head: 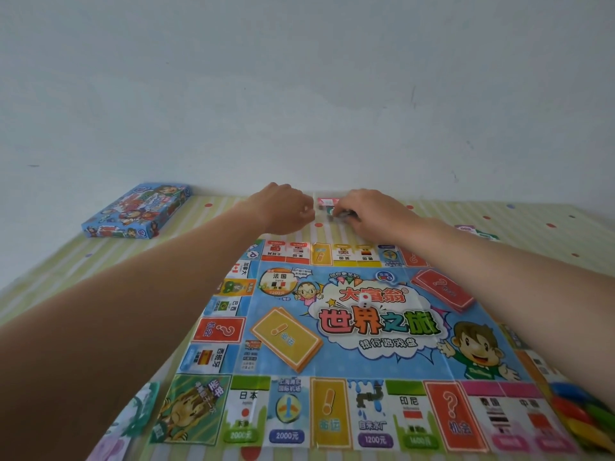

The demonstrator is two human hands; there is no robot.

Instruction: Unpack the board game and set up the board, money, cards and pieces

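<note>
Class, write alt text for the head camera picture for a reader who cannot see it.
The person's left hand and right hand meet at a small pink packet beyond the far edge of an unfolded board. On it lie a yellow card stack, a red card stack and a die; the game box sits far left.
</note>
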